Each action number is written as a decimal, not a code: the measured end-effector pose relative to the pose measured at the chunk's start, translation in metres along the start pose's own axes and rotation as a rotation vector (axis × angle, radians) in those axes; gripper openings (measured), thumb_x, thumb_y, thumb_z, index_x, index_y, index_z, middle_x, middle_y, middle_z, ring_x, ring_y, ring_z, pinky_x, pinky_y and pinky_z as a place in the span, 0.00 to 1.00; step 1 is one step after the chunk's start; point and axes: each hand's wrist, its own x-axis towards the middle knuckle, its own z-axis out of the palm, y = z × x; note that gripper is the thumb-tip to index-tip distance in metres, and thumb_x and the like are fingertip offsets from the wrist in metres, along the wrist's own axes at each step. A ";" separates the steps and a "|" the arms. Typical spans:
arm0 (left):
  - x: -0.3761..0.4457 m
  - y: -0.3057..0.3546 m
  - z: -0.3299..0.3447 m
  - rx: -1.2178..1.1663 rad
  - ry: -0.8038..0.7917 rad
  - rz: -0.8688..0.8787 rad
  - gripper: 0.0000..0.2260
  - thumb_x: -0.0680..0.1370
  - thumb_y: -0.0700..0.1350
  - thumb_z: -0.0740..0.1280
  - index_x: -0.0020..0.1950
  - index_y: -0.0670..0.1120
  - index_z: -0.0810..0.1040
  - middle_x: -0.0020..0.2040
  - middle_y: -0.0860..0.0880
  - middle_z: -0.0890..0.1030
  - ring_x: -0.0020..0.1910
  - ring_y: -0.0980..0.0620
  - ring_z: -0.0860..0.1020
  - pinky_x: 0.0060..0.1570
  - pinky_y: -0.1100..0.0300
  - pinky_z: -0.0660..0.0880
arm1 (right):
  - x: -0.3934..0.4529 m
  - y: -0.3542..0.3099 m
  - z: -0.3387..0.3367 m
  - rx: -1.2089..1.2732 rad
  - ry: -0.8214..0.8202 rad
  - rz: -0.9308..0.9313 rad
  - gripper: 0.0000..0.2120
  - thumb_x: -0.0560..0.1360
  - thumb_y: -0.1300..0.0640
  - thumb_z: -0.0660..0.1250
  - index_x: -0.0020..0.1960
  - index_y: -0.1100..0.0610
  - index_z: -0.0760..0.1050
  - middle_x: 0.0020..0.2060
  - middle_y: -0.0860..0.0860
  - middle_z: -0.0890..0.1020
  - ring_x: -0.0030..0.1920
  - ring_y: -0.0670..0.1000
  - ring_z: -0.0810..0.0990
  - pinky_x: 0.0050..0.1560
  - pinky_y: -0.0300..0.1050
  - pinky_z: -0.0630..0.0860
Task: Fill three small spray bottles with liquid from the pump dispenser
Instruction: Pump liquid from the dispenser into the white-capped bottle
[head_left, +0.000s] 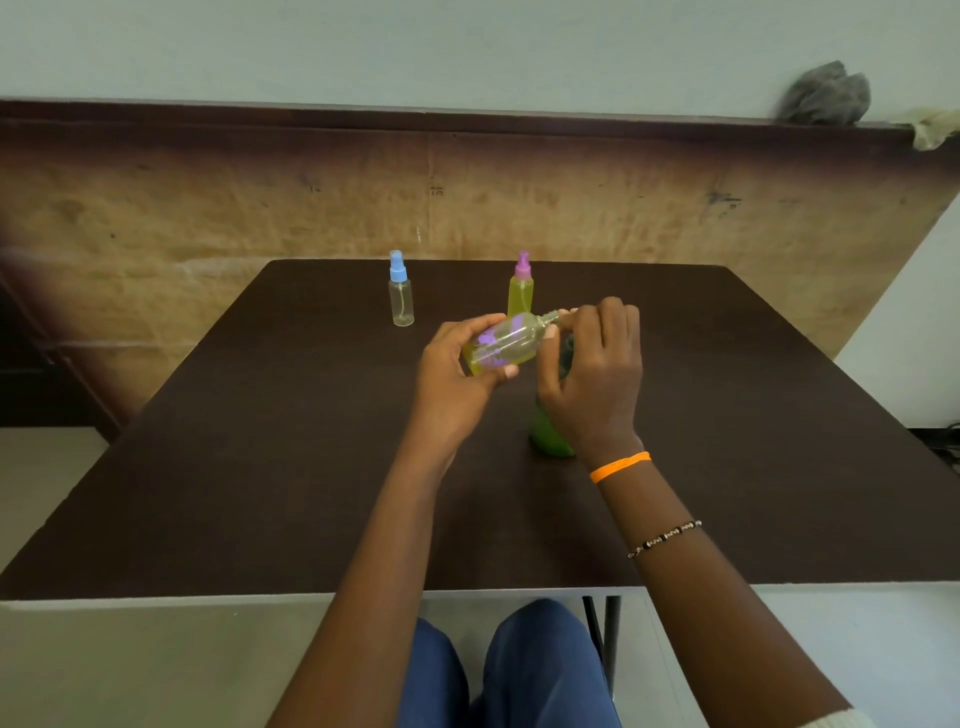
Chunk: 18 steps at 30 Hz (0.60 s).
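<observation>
Far left on the worktop (260, 467): blue-capped bottle (401, 291) empty, still to fill. Left hand (457, 374) wrapped around tilted, part-filled bottle (506, 343); behind, pink-capped bottle (521, 291) full. Right hand (592, 374) pinching its neck, above green dispenser (548, 436).

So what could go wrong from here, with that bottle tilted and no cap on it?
1. The held bottle lies almost sideways in the left hand, neck open and part full, so liquid may spill on the table.
2. The right hand hides the green dispenser; an elbow move could tip it.
</observation>
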 end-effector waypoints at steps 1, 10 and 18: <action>0.000 -0.001 -0.001 0.006 -0.001 -0.005 0.24 0.67 0.30 0.72 0.60 0.46 0.77 0.56 0.45 0.77 0.50 0.60 0.77 0.51 0.69 0.75 | -0.002 0.003 0.002 0.005 0.004 -0.005 0.08 0.74 0.61 0.62 0.38 0.65 0.73 0.35 0.59 0.73 0.37 0.56 0.67 0.37 0.51 0.68; 0.000 0.001 0.001 -0.039 0.005 -0.029 0.24 0.66 0.31 0.74 0.57 0.51 0.78 0.57 0.45 0.78 0.53 0.55 0.78 0.52 0.62 0.76 | 0.011 -0.008 -0.004 0.044 -0.004 0.086 0.09 0.75 0.61 0.60 0.37 0.64 0.71 0.36 0.59 0.72 0.38 0.57 0.68 0.40 0.49 0.66; -0.002 -0.001 -0.001 -0.022 0.010 -0.028 0.24 0.66 0.30 0.73 0.58 0.49 0.78 0.56 0.45 0.78 0.52 0.57 0.78 0.52 0.65 0.76 | -0.004 0.002 0.005 0.042 0.025 0.022 0.10 0.75 0.62 0.59 0.37 0.65 0.72 0.35 0.59 0.72 0.36 0.57 0.67 0.37 0.52 0.67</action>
